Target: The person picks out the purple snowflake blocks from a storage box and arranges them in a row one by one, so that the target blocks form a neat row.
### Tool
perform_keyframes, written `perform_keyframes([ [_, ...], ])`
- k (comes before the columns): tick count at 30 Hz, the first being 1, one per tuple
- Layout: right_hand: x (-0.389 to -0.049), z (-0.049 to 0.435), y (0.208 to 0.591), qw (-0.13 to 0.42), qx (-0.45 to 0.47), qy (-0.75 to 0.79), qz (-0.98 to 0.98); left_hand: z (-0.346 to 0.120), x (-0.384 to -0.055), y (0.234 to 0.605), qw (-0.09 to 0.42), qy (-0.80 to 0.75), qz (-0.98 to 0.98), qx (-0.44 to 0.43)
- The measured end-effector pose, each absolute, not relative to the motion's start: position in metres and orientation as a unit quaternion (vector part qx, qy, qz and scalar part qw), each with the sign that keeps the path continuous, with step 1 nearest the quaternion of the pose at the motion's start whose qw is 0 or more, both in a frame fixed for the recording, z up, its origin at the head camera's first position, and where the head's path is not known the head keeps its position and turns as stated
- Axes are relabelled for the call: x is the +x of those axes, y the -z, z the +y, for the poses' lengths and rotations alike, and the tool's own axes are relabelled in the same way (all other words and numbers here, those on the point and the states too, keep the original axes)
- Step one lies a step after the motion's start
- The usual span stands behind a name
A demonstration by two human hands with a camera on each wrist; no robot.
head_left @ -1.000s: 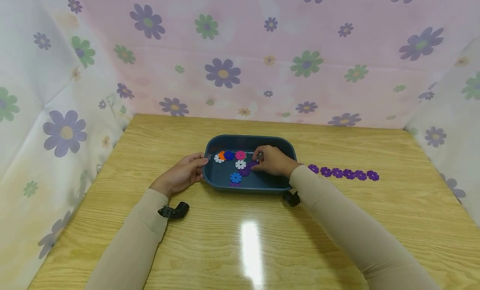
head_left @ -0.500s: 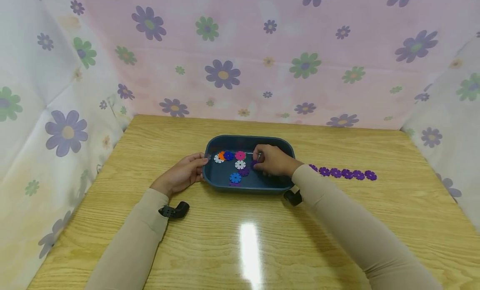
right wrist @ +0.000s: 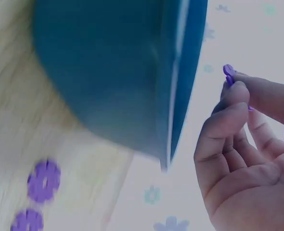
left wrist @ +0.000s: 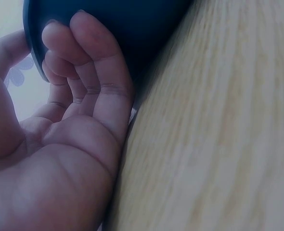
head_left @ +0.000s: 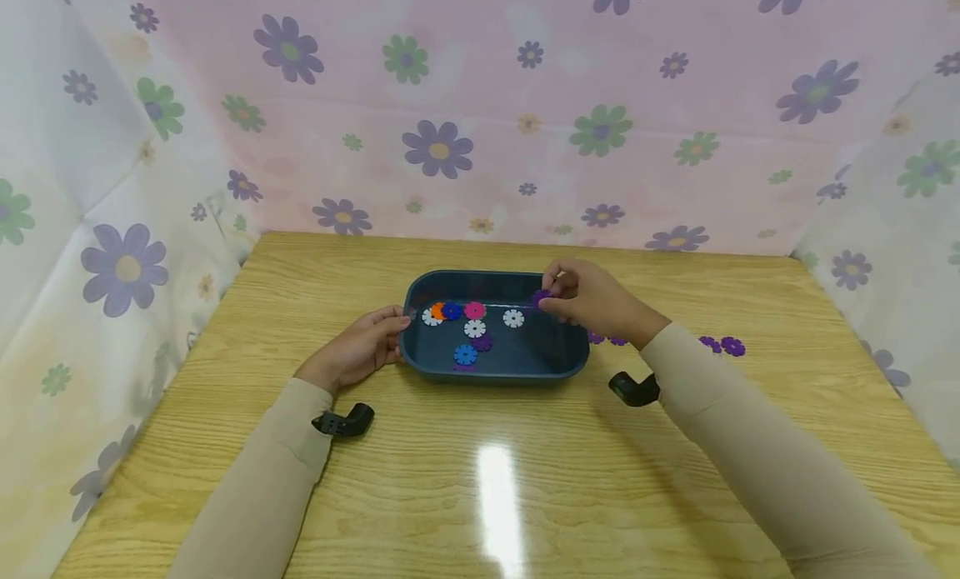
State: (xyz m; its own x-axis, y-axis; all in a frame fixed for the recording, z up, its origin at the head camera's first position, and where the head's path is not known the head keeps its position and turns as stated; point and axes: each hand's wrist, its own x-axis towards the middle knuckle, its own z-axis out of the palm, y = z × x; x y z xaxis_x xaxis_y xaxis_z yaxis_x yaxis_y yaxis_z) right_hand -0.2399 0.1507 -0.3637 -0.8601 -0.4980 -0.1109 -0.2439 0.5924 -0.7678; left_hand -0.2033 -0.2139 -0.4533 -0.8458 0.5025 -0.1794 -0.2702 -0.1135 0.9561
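With thumb over the rim and fingers against the outer wall, my left hand (head_left: 358, 346) grips the left end of a dark blue-green plastic tray (head_left: 536, 358). Its curled fingers touch the tray wall (left wrist: 147, 38) in the left wrist view. Above the tray's right side, my right hand (head_left: 600, 302) pinches a purple notched plastic disc (head_left: 539, 299) between thumb and forefinger. That disc shows edge-on (right wrist: 228, 72) in the right wrist view. Inside the tray lie several similar discs, among them a pink disc (head_left: 475, 311), a light blue disc (head_left: 465, 355) and a white disc (head_left: 513, 318).
A row of purple discs (head_left: 732, 346) lies on the wooden table (head_left: 420, 479) to the right of the tray, partly hidden by the right forearm. Flower-patterned cloth (head_left: 495, 87) hangs behind and at both sides.
My right hand has lifted a purple disc from the tray and moved up and to the right with it. A white disc once behind that hand now shows. The left hand stays on the tray.
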Motion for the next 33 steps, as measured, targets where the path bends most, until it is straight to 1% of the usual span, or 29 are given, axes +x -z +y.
perform_keyframes([
  [8, -0.231, 0.210, 0.351, 0.112, -0.153, 0.388, 0.902, -0.213, -0.204, 0.454, 0.258, -0.736, 0.619, 0.095],
  [15, -0.223, 0.282, 0.360, 0.084, -0.104, 0.392, 0.910, -0.212, -0.205, 0.454, 0.257, -0.740, 0.616, 0.086],
  [21, -0.218, 0.332, 0.373, 0.080, -0.076, 0.374, 0.921, -0.214, -0.205, 0.454, 0.258, -0.742, 0.613, 0.082],
  [33, -0.207, 0.394, 0.397, 0.096, -0.011, 0.335, 0.937, -0.215, -0.206, 0.454, 0.268, -0.744, 0.605, 0.093],
])
